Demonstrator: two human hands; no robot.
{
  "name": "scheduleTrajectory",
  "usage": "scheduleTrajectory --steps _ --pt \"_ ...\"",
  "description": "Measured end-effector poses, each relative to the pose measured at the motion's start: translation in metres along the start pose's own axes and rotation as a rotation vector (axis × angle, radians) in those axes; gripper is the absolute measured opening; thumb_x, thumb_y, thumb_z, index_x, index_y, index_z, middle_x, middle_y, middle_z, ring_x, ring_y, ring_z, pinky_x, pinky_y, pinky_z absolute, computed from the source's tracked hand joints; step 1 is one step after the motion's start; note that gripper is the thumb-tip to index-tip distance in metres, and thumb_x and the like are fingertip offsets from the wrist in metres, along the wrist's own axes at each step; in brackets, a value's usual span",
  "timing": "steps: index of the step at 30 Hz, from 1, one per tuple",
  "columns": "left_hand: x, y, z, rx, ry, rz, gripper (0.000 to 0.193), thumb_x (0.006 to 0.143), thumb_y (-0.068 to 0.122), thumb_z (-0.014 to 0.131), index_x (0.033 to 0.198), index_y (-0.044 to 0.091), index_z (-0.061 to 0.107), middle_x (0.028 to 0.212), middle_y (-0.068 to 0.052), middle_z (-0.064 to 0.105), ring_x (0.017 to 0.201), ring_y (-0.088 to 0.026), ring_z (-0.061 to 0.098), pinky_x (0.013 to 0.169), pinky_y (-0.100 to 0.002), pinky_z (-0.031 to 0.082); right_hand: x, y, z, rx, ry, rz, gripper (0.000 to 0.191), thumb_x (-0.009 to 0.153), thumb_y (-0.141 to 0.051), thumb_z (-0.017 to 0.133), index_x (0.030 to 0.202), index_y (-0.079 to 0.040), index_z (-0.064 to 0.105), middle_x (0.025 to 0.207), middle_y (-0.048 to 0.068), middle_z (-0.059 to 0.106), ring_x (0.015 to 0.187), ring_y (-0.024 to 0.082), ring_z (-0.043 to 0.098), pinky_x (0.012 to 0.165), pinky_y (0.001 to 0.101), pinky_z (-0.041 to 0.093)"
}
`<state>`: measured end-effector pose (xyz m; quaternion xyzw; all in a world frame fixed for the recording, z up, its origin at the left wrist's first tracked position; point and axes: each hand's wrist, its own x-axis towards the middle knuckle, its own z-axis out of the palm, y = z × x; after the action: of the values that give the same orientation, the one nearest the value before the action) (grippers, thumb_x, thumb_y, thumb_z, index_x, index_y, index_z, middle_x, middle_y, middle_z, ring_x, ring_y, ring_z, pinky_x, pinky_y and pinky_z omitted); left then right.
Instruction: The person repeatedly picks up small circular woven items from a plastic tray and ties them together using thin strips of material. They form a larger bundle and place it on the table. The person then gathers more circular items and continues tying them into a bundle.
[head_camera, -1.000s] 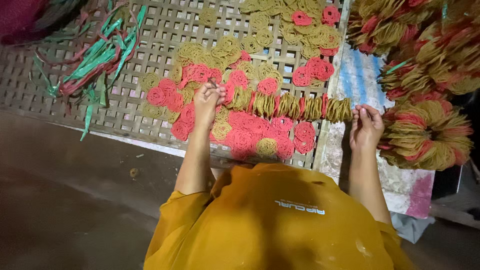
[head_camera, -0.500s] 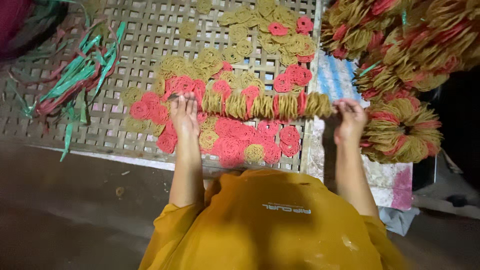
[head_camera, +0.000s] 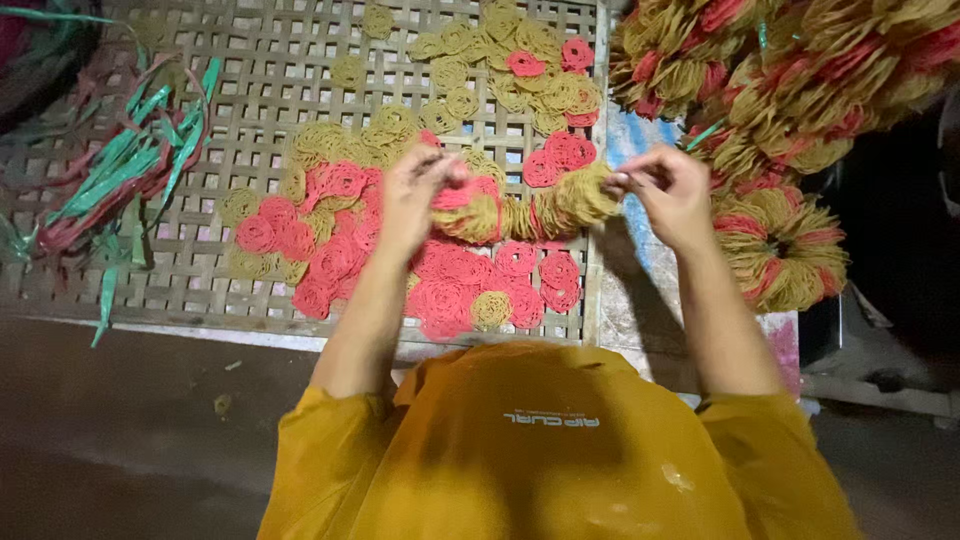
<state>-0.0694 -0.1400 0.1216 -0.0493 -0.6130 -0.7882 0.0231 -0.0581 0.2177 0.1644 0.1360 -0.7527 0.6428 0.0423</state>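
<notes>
While pinched at both ends, coil string (head_camera: 520, 212) between hands (head_camera: 545, 190).

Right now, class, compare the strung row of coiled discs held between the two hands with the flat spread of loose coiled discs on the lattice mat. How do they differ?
The strung row of coiled discs stands on edge, packed together; the flat spread of loose coiled discs lies face up. The row hangs between the left hand and right hand; the spread rests on the lattice mat. Both mix pink and tan.
</notes>
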Motion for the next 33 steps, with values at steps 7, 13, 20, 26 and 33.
scheduleTrajectory --steps 7,13,20,26,33 --pt "0.026 0.022 0.071 0.101 -0.669 0.053 0.011 0.104 0.008 0.058 0.099 0.001 0.065 0.115 -0.006 0.064 0.088 -0.010 0.068 0.080 -0.028 0.060 0.041 -0.077 0.044 -0.448 -0.337 -0.211 0.001 0.095 -0.001 0.068 0.094 0.000 0.068 0.091 0.009 0.068 0.085 0.019 0.069 0.076 0.0322 0.055" --pt "0.033 0.014 0.081 0.062 -0.774 -0.084 0.013 0.105 0.011 0.060 0.104 0.000 0.068 0.103 -0.005 0.070 0.088 -0.009 0.068 0.081 -0.028 0.059 0.037 -0.091 0.041 -0.522 -0.323 -0.272 0.005 0.092 -0.006 0.070 0.095 -0.002 0.069 0.091 0.011 0.065 0.087 0.024 0.063 0.078 0.0356 0.049" --pt "0.048 0.018 0.053 -0.045 -0.239 -0.182 0.012 0.103 0.009 0.056 0.108 0.003 0.066 0.102 -0.009 0.076 0.089 -0.016 0.071 0.084 -0.029 0.062 0.022 -0.057 0.004 -0.218 -0.077 0.073 0.005 0.105 -0.006 0.055 0.103 -0.004 0.058 0.095 0.009 0.071 0.083 0.013 0.069 0.069 0.0281 0.054" --pt "0.035 -0.014 -0.030 -0.309 0.356 -0.214 0.013 0.106 0.019 0.052 0.108 0.006 0.053 0.087 -0.006 0.061 0.081 -0.018 0.065 0.085 -0.037 0.062 0.011 -0.009 -0.069 0.034 0.212 0.049 0.007 0.115 -0.002 0.045 0.108 -0.004 0.047 0.096 0.013 0.067 0.083 0.014 0.064 0.076 0.0298 0.058" --pt "0.033 -0.038 -0.014 -0.449 0.342 -0.070 0.013 0.111 0.012 0.059 0.113 0.004 0.049 0.096 -0.007 0.061 0.092 -0.019 0.066 0.100 -0.038 0.057 0.012 -0.014 -0.047 -0.133 0.205 0.189 0.009 0.110 -0.003 0.045 0.102 -0.003 0.050 0.093 0.010 0.066 0.081 0.015 0.069 0.076 0.0329 0.060"
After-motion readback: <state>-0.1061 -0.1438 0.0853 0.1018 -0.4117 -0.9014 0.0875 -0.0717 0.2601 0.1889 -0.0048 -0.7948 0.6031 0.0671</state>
